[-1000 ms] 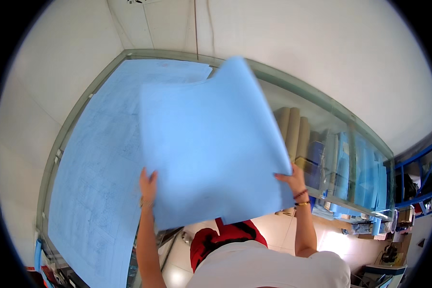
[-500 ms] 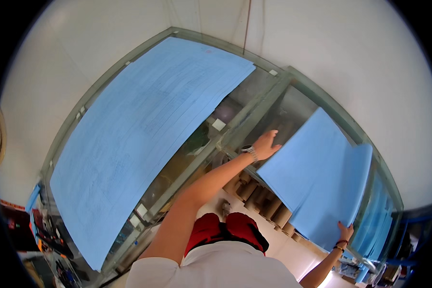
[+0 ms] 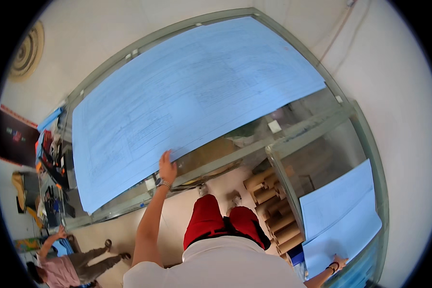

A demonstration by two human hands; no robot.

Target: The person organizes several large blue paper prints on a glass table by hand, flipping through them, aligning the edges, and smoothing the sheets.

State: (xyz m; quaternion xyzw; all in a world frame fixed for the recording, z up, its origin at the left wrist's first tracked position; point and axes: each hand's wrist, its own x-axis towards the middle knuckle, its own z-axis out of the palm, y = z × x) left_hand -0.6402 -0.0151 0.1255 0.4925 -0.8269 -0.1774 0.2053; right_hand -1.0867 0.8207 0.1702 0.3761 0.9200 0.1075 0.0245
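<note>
A large blue sheet (image 3: 201, 91) with faint printed lines spreads across the glass-topped table in front of me. My left hand (image 3: 167, 168) is at its near edge, fingers stretched and slightly apart, holding nothing. A wristwatch is on that wrist. To the right, a smaller blue sheet (image 3: 343, 230) lies on the other glass section with a crease or overlap across it. At its near edge, my right hand (image 3: 340, 262) has hold of the sheet; part of the fingers is hidden. Beaded bracelets circle the right wrist.
Greenish frame bars (image 3: 235, 156) edge and divide the glass. Brown cardboard tubes (image 3: 278, 218) are stacked below the right section. A white block (image 3: 274, 126) sits beside the large sheet. Cluttered tools (image 3: 53, 163) stand at the left end. Another person (image 3: 67, 266) is at the lower left.
My view has turned left. My left hand has moved from beside the smaller sheet to the large sheet's near edge. The smaller sheet, raised and curled before, now lies flatter under my right hand.
</note>
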